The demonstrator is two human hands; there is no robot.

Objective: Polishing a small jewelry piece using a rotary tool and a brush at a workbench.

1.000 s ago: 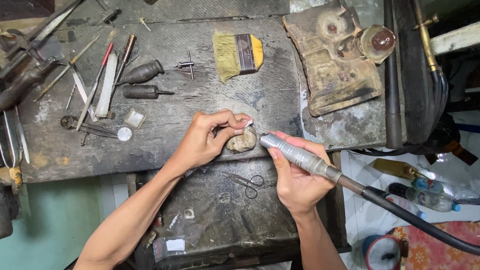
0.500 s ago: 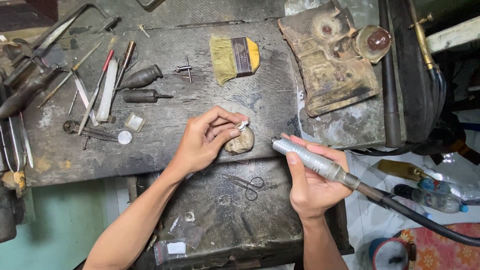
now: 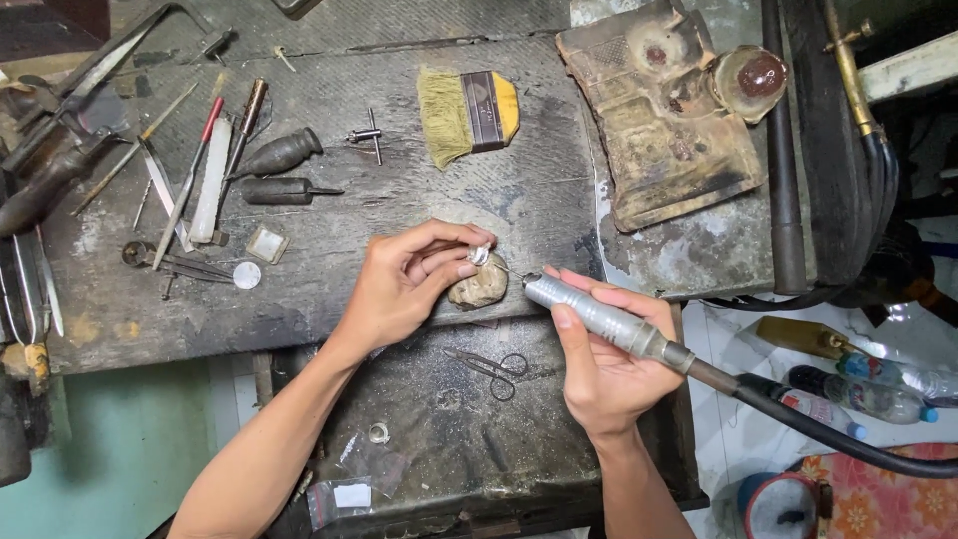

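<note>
While the left hand (image 3: 404, 284) pinches a small silvery piece (image 3: 481, 256) between thumb and fingertips, it braces that piece against the top of a worn wooden peg (image 3: 479, 286) at the front edge of the dark worktop (image 3: 329, 299). Right hand (image 3: 604, 364) is wrapped around a silver rotary handpiece (image 3: 599, 317), thumb along the barrel, fingers curled under; the thin bit points left and sits just beside the silvery piece, contact too small to tell. Black flexible hose (image 3: 848, 439) runs from the handpiece's rear off to the right edge.

Below the peg, an open drawer tray (image 3: 449, 449) holds small scissors (image 3: 489, 364), a ring-like bit (image 3: 378, 432) and a small plastic bag (image 3: 344, 496).

On the worktop further back: a yellow-handled brush (image 3: 467, 115), two dark-handled gravers (image 3: 279, 170), a red-handled tool (image 3: 195, 170) among files on the left, a small round disc (image 3: 246, 274). A rusty, grimy metal block (image 3: 669, 120) sits at upper right, well apart from both hands. Plastic bottles (image 3: 868, 384) lie on the floor at right.
</note>
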